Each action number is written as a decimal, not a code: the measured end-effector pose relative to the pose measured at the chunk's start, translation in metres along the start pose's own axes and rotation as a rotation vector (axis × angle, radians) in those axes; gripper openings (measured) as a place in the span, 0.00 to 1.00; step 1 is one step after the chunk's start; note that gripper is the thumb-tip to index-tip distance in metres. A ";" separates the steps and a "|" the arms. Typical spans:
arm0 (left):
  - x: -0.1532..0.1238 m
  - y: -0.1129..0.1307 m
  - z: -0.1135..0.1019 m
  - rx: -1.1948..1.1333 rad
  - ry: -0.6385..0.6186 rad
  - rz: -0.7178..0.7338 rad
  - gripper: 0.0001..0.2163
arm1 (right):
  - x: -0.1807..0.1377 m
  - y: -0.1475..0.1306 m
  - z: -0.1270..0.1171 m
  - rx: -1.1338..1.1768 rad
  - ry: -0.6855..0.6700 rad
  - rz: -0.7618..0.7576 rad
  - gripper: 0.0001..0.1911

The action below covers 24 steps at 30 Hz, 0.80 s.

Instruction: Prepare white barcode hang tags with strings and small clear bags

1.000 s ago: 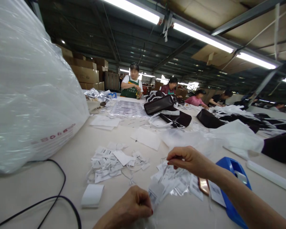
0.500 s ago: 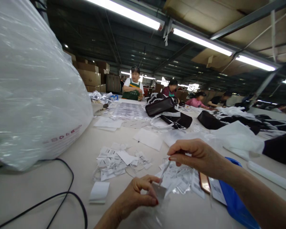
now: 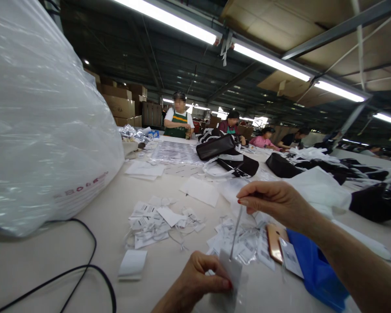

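My left hand (image 3: 200,278) is closed, pinching a small white paper tag (image 3: 232,270) low over the table's near edge. My right hand (image 3: 275,201) is higher up and also pinched, holding the top end of a thin white string (image 3: 236,230) that runs down to the tag. Below the hands lies a pile of barcode tags with strings (image 3: 241,241). A second pile of tags (image 3: 158,221) lies to the left of it.
A big clear plastic sack (image 3: 42,117) fills the left side, with a black cable (image 3: 84,271) in front. A phone (image 3: 275,241) and a blue tape dispenser (image 3: 316,271) lie on the right. Dark bags (image 3: 217,145) and white wrappers cover the far table, where several people work.
My right hand has risen and pulled the string taut and longer. My left hand has moved right with the tag.
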<state>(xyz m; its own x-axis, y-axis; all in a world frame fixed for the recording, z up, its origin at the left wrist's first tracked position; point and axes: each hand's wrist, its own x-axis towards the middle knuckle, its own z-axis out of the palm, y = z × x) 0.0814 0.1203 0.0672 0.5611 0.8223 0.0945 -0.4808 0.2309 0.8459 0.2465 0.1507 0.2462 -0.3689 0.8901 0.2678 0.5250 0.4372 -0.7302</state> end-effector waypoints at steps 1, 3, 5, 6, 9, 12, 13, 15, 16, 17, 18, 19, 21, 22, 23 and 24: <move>0.000 0.000 0.000 -0.006 0.013 -0.004 0.08 | 0.000 0.003 -0.002 0.018 0.033 0.016 0.09; 0.000 0.000 0.001 -0.009 0.035 -0.005 0.09 | 0.001 0.010 -0.005 0.055 0.108 0.055 0.10; 0.000 0.001 0.002 -0.011 0.046 -0.009 0.10 | 0.002 0.021 -0.007 0.099 0.180 0.110 0.10; -0.001 0.001 0.002 -0.012 0.051 -0.013 0.11 | 0.002 0.027 -0.007 0.123 0.211 0.141 0.11; -0.002 -0.001 0.001 -0.008 0.059 -0.025 0.11 | -0.001 0.052 -0.007 0.180 0.277 0.224 0.13; -0.002 -0.005 -0.002 0.012 0.072 -0.028 0.11 | -0.013 0.076 -0.004 0.207 0.317 0.292 0.14; -0.002 -0.006 -0.003 0.019 0.076 -0.028 0.11 | -0.019 0.083 -0.002 0.213 0.330 0.319 0.15; -0.001 -0.009 -0.005 0.030 0.088 -0.024 0.11 | -0.036 0.095 0.003 0.207 0.373 0.377 0.18; -0.001 -0.010 -0.006 0.038 0.099 -0.025 0.11 | -0.046 0.099 0.008 0.184 0.410 0.406 0.19; -0.001 -0.011 -0.006 0.048 0.109 -0.030 0.11 | -0.057 0.101 0.014 0.152 0.453 0.432 0.20; -0.001 -0.012 -0.006 0.058 0.120 -0.038 0.11 | -0.069 0.103 0.021 0.095 0.496 0.469 0.19; -0.001 -0.012 -0.006 0.067 0.130 -0.047 0.12 | -0.080 0.103 0.030 0.055 0.533 0.473 0.18; -0.002 -0.013 -0.005 0.096 0.135 -0.059 0.12 | -0.100 0.101 0.053 0.109 0.399 0.486 0.19; -0.002 -0.013 -0.004 0.119 0.129 -0.062 0.13 | -0.107 0.099 0.064 0.194 0.316 0.511 0.21; -0.003 -0.012 -0.002 0.145 0.121 -0.063 0.13 | -0.113 0.097 0.075 0.267 0.245 0.521 0.23; -0.004 -0.012 -0.001 0.177 0.111 -0.060 0.13 | -0.116 0.096 0.085 0.326 0.221 0.511 0.24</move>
<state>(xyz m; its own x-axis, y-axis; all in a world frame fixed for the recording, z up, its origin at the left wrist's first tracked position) 0.0843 0.1151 0.0561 0.5026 0.8645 -0.0087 -0.3174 0.1938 0.9283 0.2739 0.0783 0.0917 0.0512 0.9965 -0.0668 0.3197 -0.0797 -0.9442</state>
